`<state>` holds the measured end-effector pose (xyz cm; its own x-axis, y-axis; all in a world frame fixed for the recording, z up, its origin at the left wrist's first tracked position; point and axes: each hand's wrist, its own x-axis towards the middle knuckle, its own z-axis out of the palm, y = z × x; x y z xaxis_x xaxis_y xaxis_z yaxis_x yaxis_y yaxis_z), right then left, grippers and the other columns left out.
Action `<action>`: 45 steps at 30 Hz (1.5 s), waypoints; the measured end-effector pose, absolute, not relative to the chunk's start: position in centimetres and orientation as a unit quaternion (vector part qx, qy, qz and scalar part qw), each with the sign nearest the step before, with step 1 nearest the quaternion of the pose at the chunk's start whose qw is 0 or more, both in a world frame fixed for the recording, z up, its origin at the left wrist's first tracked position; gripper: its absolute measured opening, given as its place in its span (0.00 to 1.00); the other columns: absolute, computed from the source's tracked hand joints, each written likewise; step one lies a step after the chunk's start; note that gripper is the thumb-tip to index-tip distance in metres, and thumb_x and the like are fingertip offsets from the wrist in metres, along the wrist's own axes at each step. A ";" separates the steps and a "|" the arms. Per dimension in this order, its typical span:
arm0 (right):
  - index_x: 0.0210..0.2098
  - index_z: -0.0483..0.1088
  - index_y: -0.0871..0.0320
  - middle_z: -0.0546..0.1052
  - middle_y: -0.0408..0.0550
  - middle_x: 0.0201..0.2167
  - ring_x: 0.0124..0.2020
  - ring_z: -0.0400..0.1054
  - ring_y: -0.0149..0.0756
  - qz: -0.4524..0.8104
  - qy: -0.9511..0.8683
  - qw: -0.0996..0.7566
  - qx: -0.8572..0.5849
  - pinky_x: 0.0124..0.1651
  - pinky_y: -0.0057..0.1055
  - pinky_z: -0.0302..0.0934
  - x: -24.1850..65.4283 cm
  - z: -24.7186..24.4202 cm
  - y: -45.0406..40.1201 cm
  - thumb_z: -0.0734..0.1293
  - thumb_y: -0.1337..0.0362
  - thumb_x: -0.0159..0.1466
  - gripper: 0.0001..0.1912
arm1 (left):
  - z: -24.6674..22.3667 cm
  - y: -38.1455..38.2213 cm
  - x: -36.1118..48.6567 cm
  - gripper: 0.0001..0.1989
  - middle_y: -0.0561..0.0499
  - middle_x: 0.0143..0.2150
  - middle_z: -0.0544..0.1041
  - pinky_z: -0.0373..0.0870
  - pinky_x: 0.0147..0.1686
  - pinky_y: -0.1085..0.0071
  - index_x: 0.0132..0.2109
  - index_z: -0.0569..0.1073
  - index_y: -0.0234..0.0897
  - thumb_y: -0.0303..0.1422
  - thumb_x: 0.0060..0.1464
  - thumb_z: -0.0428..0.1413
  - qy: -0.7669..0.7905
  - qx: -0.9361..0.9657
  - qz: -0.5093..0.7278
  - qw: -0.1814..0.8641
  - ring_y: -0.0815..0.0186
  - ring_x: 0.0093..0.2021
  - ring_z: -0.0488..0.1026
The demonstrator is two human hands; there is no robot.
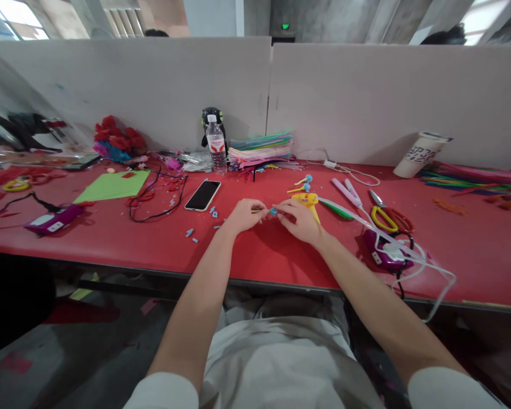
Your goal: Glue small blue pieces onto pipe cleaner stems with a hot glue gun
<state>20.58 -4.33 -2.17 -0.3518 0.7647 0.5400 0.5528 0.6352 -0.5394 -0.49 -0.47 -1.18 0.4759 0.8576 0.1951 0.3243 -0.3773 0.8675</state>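
Note:
Over the red table, my left hand [247, 215] pinches the yellow stem end of a small blue fuzzy piece [273, 211]. My right hand [300, 221] has its fingertips closed on the blue end from the other side. Just beyond my right hand lies a yellow glue gun [307, 198], partly hidden by that hand. Behind it are similar small blue pieces with yellow stems [305, 183]. Short blue cut bits [189, 232] are scattered left of my left hand, near a phone [203, 195] lying screen up.
Pipe cleaners [262, 149] are stacked by the divider, beside a water bottle [216, 146]. On the right are a pink flat iron-like tool [349, 193], scissors [383, 218], a purple power strip [385, 253] with loose cables and a tilted paper cup [421, 154]. Green sheets [113, 186] lie left.

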 end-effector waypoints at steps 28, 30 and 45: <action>0.35 0.72 0.58 0.77 0.48 0.31 0.30 0.70 0.37 0.331 -0.639 0.419 -0.554 0.35 0.32 0.64 24.4 -2.8 -3.0 0.68 0.57 0.54 0.12 | -2.1 0.7 -1.3 0.13 0.47 0.21 0.77 0.68 0.27 0.71 0.27 0.78 0.36 0.40 0.52 0.57 0.490 0.718 0.393 0.299 0.64 0.25 0.74; 0.31 0.72 0.57 0.77 0.47 0.28 0.28 0.70 0.34 0.390 -0.621 0.430 -0.527 0.34 0.31 0.64 23.8 -3.0 -3.5 0.68 0.56 0.55 0.11 | -2.1 0.7 -1.2 0.13 0.47 0.21 0.77 0.69 0.28 0.71 0.26 0.78 0.36 0.40 0.51 0.58 0.491 0.716 0.394 0.303 0.64 0.25 0.75; 0.29 0.68 0.58 0.69 0.42 0.20 0.22 0.63 0.31 0.392 -0.650 0.420 -0.498 0.28 0.29 0.58 22.0 -3.5 -3.7 0.67 0.53 0.58 0.14 | -1.3 0.3 -0.9 0.11 0.48 0.23 0.78 0.69 0.31 0.74 0.33 0.79 0.34 0.38 0.51 0.58 0.513 0.699 0.371 0.334 0.67 0.27 0.76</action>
